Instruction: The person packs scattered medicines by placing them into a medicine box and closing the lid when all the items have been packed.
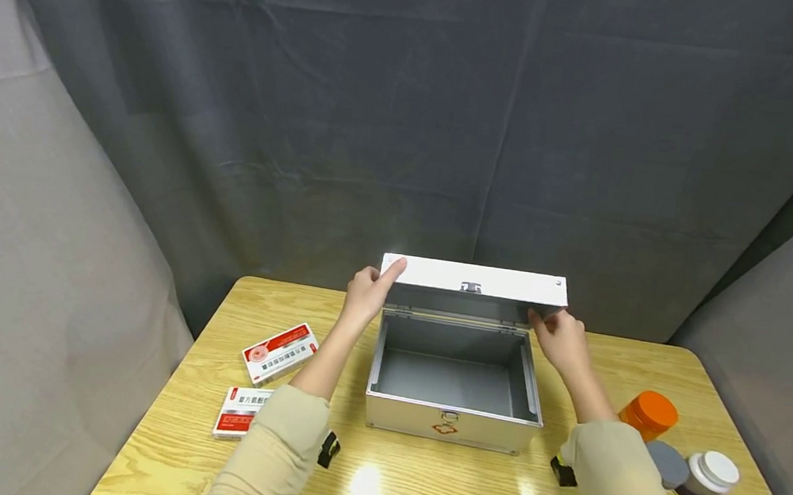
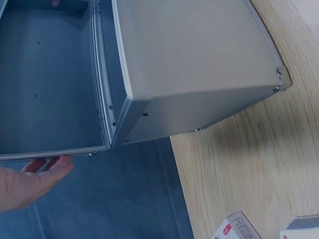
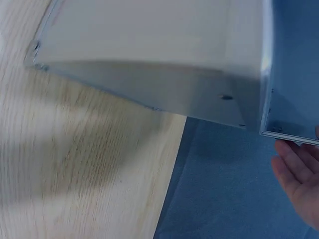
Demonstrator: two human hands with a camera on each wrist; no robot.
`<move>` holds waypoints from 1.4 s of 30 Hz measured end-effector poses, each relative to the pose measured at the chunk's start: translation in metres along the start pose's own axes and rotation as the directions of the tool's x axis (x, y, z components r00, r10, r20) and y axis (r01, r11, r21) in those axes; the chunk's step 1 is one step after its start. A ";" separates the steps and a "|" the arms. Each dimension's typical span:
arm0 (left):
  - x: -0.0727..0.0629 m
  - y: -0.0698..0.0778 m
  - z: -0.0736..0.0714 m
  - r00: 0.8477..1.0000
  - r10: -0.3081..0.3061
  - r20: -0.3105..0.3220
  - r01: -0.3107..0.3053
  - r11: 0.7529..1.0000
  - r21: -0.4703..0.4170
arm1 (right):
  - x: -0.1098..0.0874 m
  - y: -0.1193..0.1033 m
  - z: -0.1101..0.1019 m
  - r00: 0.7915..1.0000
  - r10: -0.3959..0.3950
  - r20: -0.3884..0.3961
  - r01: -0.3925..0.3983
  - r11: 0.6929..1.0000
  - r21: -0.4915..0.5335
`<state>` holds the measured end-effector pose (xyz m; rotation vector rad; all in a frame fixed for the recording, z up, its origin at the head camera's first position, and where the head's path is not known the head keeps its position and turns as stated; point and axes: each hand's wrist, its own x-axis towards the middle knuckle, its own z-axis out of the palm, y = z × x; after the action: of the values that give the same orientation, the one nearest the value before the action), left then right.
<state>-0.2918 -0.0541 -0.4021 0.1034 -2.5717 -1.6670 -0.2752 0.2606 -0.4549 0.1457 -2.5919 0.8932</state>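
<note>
An aluminium first-aid box (image 1: 453, 424) with a red cross emblem stands on the wooden table, its grey inside bare. Its hinged lid (image 1: 437, 271) is raised at the back. My left hand (image 1: 365, 296) grips the lid's left side, thumb over the front edge and fingers outside. At the lid's right side, my right hand (image 1: 562, 343) pinches the wall, thumb inside and fingers outside. In the left wrist view, fingers (image 2: 52, 172) curl at the lid's outer side. Fingertips (image 3: 289, 162) touch the lid's edge in the right wrist view; part of that hand is cut off.
Two red-and-white medicine cartons, one upper (image 1: 280, 352) and one lower (image 1: 237, 411), lie left. On the right are an orange-capped bottle (image 1: 651, 415), a grey lid (image 1: 667, 465) and white-capped bottles (image 1: 713, 473), partly behind my sleeve. A dark curtain (image 1: 352, 116) hangs behind the table.
</note>
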 end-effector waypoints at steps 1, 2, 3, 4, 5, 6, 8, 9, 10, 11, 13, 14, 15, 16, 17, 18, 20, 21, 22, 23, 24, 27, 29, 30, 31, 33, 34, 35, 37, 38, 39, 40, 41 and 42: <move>0.000 -0.002 0.000 1.000 0.016 0.007 -0.016 1.000 0.005 | 0.001 0.000 0.001 1.000 0.005 0.000 -0.005 1.000 -0.014; 0.001 -0.004 0.000 0.999 0.034 0.015 -0.034 0.999 0.009 | 0.001 0.000 0.002 1.000 0.009 -0.001 -0.009 1.000 -0.025; 0.001 -0.007 -0.001 0.998 0.059 0.028 -0.059 0.998 0.009 | 0.002 0.000 0.003 1.000 0.017 -0.003 -0.017 0.999 -0.042; 0.002 -0.010 -0.001 0.996 0.086 0.036 -0.086 0.996 0.009 | 0.003 -0.001 0.003 1.000 0.029 -0.004 -0.029 0.998 -0.058; 0.002 -0.015 -0.001 0.992 0.112 0.052 -0.113 0.994 0.001 | 0.005 -0.003 0.004 0.999 0.040 -0.004 -0.040 0.996 -0.074; 0.003 -0.019 0.000 0.988 0.141 0.060 -0.141 0.990 -0.012 | 0.006 -0.004 0.004 0.999 0.052 -0.004 -0.052 0.995 -0.090; 0.004 -0.028 0.002 0.977 0.202 0.069 -0.201 0.979 -0.032 | 0.008 -0.006 0.005 0.997 0.074 -0.004 -0.073 0.990 -0.120; 0.005 -0.033 0.003 0.970 0.234 0.063 -0.232 0.972 -0.035 | 0.010 -0.008 0.006 0.997 0.082 -0.001 -0.082 0.988 -0.129; 0.006 -0.038 0.004 0.964 0.261 0.051 -0.259 0.965 -0.036 | 0.011 -0.009 0.006 0.996 0.091 0.003 -0.090 0.987 -0.133; 0.007 -0.042 0.006 0.957 0.287 0.036 -0.286 0.958 -0.033 | 0.012 -0.009 0.007 0.996 0.093 0.005 -0.092 0.987 -0.135; 0.010 -0.049 0.010 0.946 0.323 -0.011 -0.323 0.946 0.004 | 0.013 -0.011 0.008 0.995 0.098 0.010 -0.095 0.986 -0.138; 0.012 -0.052 0.012 0.940 0.339 -0.034 -0.338 0.940 0.033 | 0.014 -0.011 0.009 0.995 0.096 0.009 -0.094 0.986 -0.137; 0.013 -0.055 0.014 0.935 0.350 -0.059 -0.347 0.936 0.066 | 0.014 -0.012 0.009 0.995 0.096 0.007 -0.094 0.986 -0.135; 0.015 -0.056 0.016 0.930 0.360 -0.078 -0.352 0.931 0.097 | 0.015 -0.013 0.010 0.996 0.094 0.006 -0.093 0.986 -0.136; 0.017 -0.058 0.018 0.924 0.370 -0.097 -0.355 0.925 0.137 | 0.015 -0.013 0.010 0.996 0.090 0.002 -0.089 0.987 -0.136; 0.019 -0.060 0.020 0.919 0.378 -0.114 -0.356 0.919 0.171 | 0.016 -0.014 0.010 0.996 0.091 0.000 -0.090 0.987 -0.136; 0.022 -0.062 0.023 0.909 0.393 -0.139 -0.355 0.905 0.236 | 0.017 -0.014 0.011 0.996 0.094 -0.003 -0.093 0.986 -0.137; 0.024 -0.062 0.024 0.905 0.397 -0.151 -0.351 0.899 0.261 | 0.017 -0.015 0.011 0.995 0.099 -0.004 -0.099 0.986 -0.136; 0.025 -0.063 0.025 0.903 0.400 -0.159 -0.346 0.894 0.285 | 0.018 -0.015 0.012 0.995 0.104 -0.004 -0.104 0.985 -0.135; 0.025 -0.063 0.026 0.901 0.402 -0.162 -0.343 0.890 0.302 | 0.018 -0.015 0.012 0.994 0.110 -0.004 -0.110 0.985 -0.132; 0.026 -0.063 0.027 0.901 0.402 -0.162 -0.339 0.887 0.312 | 0.019 -0.016 0.013 0.993 0.118 -0.005 -0.117 0.985 -0.130; 0.027 -0.062 0.029 0.903 0.400 -0.154 -0.333 0.880 0.338 | 0.020 -0.016 0.014 0.991 0.135 -0.015 -0.136 0.983 -0.121; 0.028 -0.061 0.031 0.906 0.397 -0.146 -0.328 0.878 0.349 | 0.021 -0.016 0.015 0.989 0.144 -0.019 -0.146 0.983 -0.115; 0.028 -0.061 0.031 0.906 0.396 -0.149 -0.324 0.877 0.356 | 0.021 -0.016 0.015 0.989 0.149 -0.017 -0.150 0.982 -0.112; 0.029 -0.060 0.032 0.906 0.395 -0.153 -0.320 0.875 0.363 | 0.021 -0.015 0.015 0.988 0.153 -0.014 -0.154 0.982 -0.108; 0.030 -0.060 0.034 0.904 0.394 -0.164 -0.312 0.872 0.377 | 0.020 -0.014 0.016 0.987 0.158 -0.005 -0.158 0.982 -0.101; 0.030 -0.060 0.034 0.901 0.397 -0.173 -0.310 0.870 0.385 | 0.020 -0.014 0.017 0.987 0.162 -0.003 -0.161 0.982 -0.096; 0.031 -0.060 0.035 0.899 0.400 -0.181 -0.307 0.867 0.393 | 0.019 -0.013 0.018 0.987 0.163 -0.003 -0.163 0.982 -0.091; 0.032 -0.060 0.036 0.894 0.404 -0.192 -0.304 0.864 0.400 | 0.018 -0.012 0.020 0.986 0.165 -0.003 -0.165 0.983 -0.082; 0.033 -0.060 0.036 0.893 0.405 -0.197 -0.304 0.864 0.401 | 0.017 -0.011 0.021 0.987 0.163 -0.008 -0.163 0.984 -0.079; 0.033 -0.060 0.037 0.892 0.406 -0.200 -0.302 0.863 0.405 | 0.016 -0.010 0.022 0.987 0.160 -0.013 -0.161 0.984 -0.077; 0.034 -0.059 0.037 0.893 0.403 -0.199 -0.299 0.863 0.406 | 0.015 -0.009 0.023 0.988 0.156 -0.018 -0.157 0.985 -0.076; 0.034 -0.059 0.037 0.896 0.399 -0.198 -0.294 0.864 0.409 | 0.014 -0.008 0.025 0.989 0.149 -0.022 -0.150 0.986 -0.076; 0.034 -0.059 0.037 0.897 0.395 -0.196 -0.291 0.864 0.410 | 0.013 -0.008 0.025 0.990 0.142 -0.024 -0.144 0.987 -0.075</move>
<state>-0.3284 -0.0475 -0.4699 -0.0989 -2.4708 -0.9553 -0.2942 0.2394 -0.4633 -0.0711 -2.6411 0.8372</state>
